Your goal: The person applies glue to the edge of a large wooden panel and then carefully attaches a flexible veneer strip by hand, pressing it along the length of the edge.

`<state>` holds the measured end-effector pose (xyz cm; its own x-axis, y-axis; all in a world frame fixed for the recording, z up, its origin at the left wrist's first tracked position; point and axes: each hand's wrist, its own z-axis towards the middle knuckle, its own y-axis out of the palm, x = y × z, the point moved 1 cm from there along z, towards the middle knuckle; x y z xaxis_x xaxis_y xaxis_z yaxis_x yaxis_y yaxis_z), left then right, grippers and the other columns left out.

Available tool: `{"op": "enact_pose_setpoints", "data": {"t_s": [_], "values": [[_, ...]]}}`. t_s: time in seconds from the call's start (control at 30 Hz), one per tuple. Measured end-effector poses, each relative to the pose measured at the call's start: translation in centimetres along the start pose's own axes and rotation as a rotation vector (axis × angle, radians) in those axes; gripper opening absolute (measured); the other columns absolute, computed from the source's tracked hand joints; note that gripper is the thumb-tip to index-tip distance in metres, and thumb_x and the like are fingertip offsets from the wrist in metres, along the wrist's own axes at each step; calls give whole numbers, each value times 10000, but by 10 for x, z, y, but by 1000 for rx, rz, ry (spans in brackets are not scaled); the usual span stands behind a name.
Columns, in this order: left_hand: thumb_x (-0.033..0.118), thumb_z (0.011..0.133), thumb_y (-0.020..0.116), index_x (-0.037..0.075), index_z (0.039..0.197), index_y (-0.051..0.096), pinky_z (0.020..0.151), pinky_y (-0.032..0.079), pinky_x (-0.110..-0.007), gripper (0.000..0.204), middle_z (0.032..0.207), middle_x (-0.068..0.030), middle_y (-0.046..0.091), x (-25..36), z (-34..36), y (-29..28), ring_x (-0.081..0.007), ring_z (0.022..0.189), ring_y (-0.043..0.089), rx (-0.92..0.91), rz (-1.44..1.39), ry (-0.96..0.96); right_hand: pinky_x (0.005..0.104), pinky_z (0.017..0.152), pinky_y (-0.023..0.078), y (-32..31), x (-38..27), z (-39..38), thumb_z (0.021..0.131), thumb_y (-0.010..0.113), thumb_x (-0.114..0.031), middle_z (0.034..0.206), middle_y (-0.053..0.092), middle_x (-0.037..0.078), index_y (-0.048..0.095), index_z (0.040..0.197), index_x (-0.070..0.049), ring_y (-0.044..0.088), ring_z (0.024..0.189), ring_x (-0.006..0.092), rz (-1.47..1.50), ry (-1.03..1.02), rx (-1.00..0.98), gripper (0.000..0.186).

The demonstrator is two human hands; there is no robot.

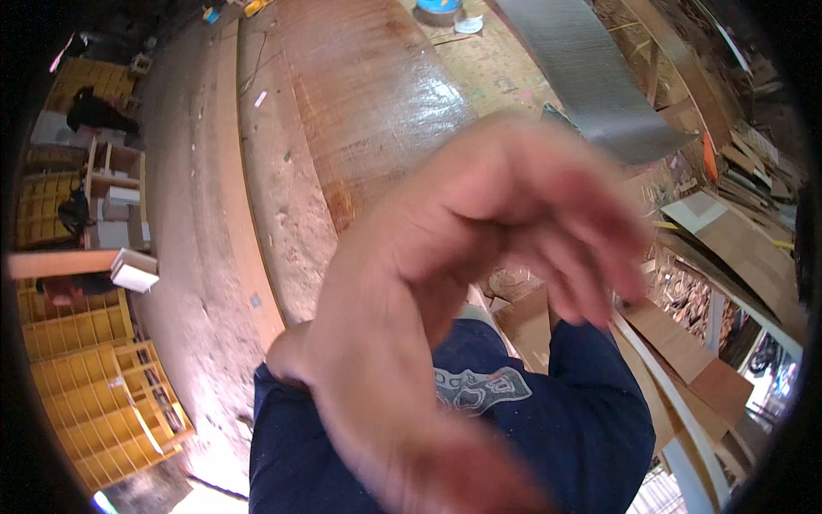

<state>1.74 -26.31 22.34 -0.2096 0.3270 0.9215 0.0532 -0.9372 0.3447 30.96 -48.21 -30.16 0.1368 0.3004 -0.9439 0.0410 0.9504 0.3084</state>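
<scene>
My left hand (pixel 514 325) is raised very close to the camera, blurred, with curved fingers and thumb spread apart and nothing visible between them. It covers much of the middle of the view. Behind it are my dark navy clothes (pixel 582 411), with a pale printed patch. My right hand is not visible. Beyond my left hand lie a glossy reddish-brown board (pixel 368 77) and a dark grey sheet (pixel 582 68) with a curled near end.
A long wooden strip (pixel 241 197) runs along the left. Yellow slatted panels (pixel 103 394) and a wooden shelf unit (pixel 116 171) stand at far left. Stacked board offcuts (pixel 728 257) crowd the right. A blue container (pixel 437 10) sits at the top.
</scene>
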Motion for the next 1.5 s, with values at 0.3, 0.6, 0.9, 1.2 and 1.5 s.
{"op": "enact_pose_setpoints", "data": {"t_s": [0.3, 0.6, 0.9, 1.2, 1.5], "values": [[366, 987, 621, 61, 1094, 560, 816, 558, -408, 330, 955, -127, 682, 7, -15, 14, -254, 860, 691, -249, 114, 494, 444, 920, 557, 12, 39, 18, 871, 798, -103, 1300, 628, 104, 578, 1253, -62, 649, 1091, 289, -407, 13, -15, 443], [318, 956, 666, 92, 1078, 560, 821, 539, -393, 278, 926, -87, 676, -7, -41, 11, -238, 841, 685, -484, -15, 545, 415, 1069, 475, 8, -39, -60, 769, 908, -362, 1438, 554, 235, 425, 1500, 0, 561, 1315, 299, -812, 197, 115, 948], [269, 926, 712, 124, 1061, 559, 825, 519, -379, 251, 898, -47, 669, 1, -64, -11, -222, 822, 678, -676, -213, 584, 443, 1170, 375, -73, -117, -323, 857, 822, -422, 1528, 449, 293, 352, 1539, 62, 455, 1423, 366, -969, 407, 319, 959], [221, 896, 758, 155, 1045, 559, 830, 500, -365, 257, 870, -6, 662, 28, -71, -35, -205, 803, 671, -772, -319, 640, 452, 1197, 352, -107, -127, -461, 889, 789, -397, 1544, 427, 309, 362, 1521, 93, 433, 1445, 391, -844, 454, 454, 907], [173, 866, 803, 187, 1029, 558, 835, 480, -351, 295, 842, 34, 656, 27, -51, -12, -189, 784, 664, -817, -415, 651, 418, 1121, 455, -35, -243, -381, 909, 800, -244, 1523, 465, 282, 350, 1536, 52, 489, 1408, 355, -571, 239, 459, 826]]}}
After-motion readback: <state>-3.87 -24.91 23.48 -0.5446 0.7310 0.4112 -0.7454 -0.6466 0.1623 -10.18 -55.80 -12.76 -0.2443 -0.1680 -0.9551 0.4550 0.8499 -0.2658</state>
